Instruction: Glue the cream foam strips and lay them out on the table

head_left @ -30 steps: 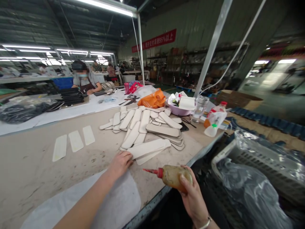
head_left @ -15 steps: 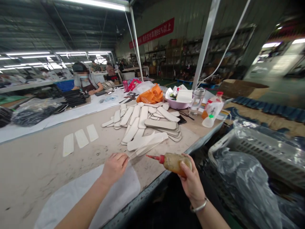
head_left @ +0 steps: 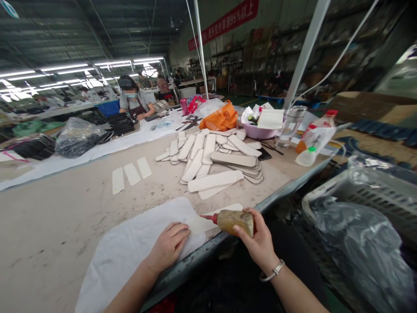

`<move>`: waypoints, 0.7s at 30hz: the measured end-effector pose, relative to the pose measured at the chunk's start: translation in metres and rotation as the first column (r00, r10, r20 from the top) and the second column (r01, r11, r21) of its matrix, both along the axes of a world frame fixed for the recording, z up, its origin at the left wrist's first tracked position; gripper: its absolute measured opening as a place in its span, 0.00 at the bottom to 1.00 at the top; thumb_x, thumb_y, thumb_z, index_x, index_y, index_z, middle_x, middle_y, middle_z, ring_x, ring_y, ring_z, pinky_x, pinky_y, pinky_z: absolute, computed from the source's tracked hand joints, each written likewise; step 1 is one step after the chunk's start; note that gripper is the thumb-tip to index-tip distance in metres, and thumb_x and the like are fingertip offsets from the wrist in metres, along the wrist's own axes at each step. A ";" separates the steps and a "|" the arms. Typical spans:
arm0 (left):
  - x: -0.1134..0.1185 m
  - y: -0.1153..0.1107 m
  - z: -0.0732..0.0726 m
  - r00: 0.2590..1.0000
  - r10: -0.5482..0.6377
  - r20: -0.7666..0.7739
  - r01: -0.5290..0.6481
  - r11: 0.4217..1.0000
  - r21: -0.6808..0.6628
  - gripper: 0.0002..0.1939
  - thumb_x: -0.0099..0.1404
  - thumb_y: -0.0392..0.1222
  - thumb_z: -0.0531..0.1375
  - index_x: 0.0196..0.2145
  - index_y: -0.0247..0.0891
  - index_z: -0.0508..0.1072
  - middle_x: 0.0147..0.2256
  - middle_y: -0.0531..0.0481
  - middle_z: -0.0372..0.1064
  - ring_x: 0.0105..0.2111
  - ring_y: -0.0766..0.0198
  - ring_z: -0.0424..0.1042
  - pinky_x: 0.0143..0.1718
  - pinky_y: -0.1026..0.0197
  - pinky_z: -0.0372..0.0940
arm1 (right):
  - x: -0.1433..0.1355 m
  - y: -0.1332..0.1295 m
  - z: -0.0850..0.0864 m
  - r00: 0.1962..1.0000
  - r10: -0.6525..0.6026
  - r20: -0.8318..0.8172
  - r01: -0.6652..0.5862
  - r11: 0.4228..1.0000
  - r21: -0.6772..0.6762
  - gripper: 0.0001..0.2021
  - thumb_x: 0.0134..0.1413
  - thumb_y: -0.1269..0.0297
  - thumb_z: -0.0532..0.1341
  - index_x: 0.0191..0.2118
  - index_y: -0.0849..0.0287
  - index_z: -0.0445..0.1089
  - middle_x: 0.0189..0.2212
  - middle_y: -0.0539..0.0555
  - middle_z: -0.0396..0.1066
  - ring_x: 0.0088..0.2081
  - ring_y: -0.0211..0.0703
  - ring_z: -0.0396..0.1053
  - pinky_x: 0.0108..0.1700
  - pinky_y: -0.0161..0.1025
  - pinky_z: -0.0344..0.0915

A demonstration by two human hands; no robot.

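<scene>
My right hand (head_left: 259, 237) is wrapped around a squeeze bottle (head_left: 233, 221) of amber liquid, probably glue. Its red nozzle points left, tip just over a pale strip (head_left: 200, 225) that lies near the table's front edge. My left hand (head_left: 171, 245) has its fingers together on the left end of that strip, holding it down; the fingertips partly cover it. Under the strip and the left hand spreads a white sheet (head_left: 130, 243). Beyond is a pile of pale rounded strips (head_left: 202, 152), with two loose strips (head_left: 215, 181) in front of it.
Three pale pieces (head_left: 132, 174) lie in a row to the left. At the back stand an orange bag (head_left: 220, 117), a purple basin (head_left: 257, 131), a glass bottle (head_left: 291, 126) and a squeeze bottle with a green tip (head_left: 306, 157). A grey crate (head_left: 374, 187) is at right. A co-worker (head_left: 135, 102) sits across.
My left hand has brought the strip from beside the pile down onto the white sheet near the front edge. The bottle has come slightly left and lower over it. The camera view has turned left.
</scene>
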State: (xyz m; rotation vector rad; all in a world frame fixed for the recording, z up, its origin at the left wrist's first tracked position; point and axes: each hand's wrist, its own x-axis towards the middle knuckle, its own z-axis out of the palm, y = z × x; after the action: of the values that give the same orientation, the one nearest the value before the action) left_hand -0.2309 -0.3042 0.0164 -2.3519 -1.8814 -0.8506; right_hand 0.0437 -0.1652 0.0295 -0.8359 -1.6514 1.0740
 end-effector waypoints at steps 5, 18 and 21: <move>-0.003 0.002 -0.012 0.997 -0.016 0.082 0.016 1.000 0.007 0.10 0.66 0.31 0.56 0.43 0.37 0.73 0.40 0.45 0.70 0.41 0.62 0.67 0.43 0.57 0.68 | -0.010 -0.006 0.000 0.993 0.000 0.119 -0.024 0.979 0.201 0.20 0.54 0.57 0.65 0.50 0.53 0.61 0.45 0.56 0.63 0.46 0.51 0.64 0.48 0.48 0.64; 0.001 -0.002 -0.012 0.999 0.032 0.037 -0.032 0.999 0.004 0.09 0.66 0.32 0.56 0.41 0.37 0.74 0.37 0.46 0.72 0.39 0.62 0.68 0.43 0.57 0.68 | -0.045 -0.019 0.002 0.972 0.142 0.186 -0.190 0.943 0.273 0.20 0.55 0.61 0.65 0.50 0.55 0.59 0.44 0.58 0.60 0.46 0.50 0.63 0.48 0.47 0.66; 0.000 -0.001 -0.012 1.000 0.023 0.011 -0.023 0.999 0.032 0.09 0.66 0.32 0.56 0.41 0.38 0.75 0.37 0.47 0.72 0.38 0.62 0.68 0.43 0.56 0.68 | -0.045 -0.019 0.001 0.968 0.132 0.214 -0.189 0.944 0.272 0.19 0.55 0.61 0.65 0.50 0.55 0.59 0.45 0.58 0.59 0.45 0.50 0.64 0.47 0.47 0.67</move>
State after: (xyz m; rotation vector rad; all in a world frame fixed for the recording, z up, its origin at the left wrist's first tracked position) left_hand -0.2305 -0.3051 0.0044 -2.3072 -1.8804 -0.8860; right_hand -0.0016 -0.1845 0.0306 -0.6342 -2.0129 0.8497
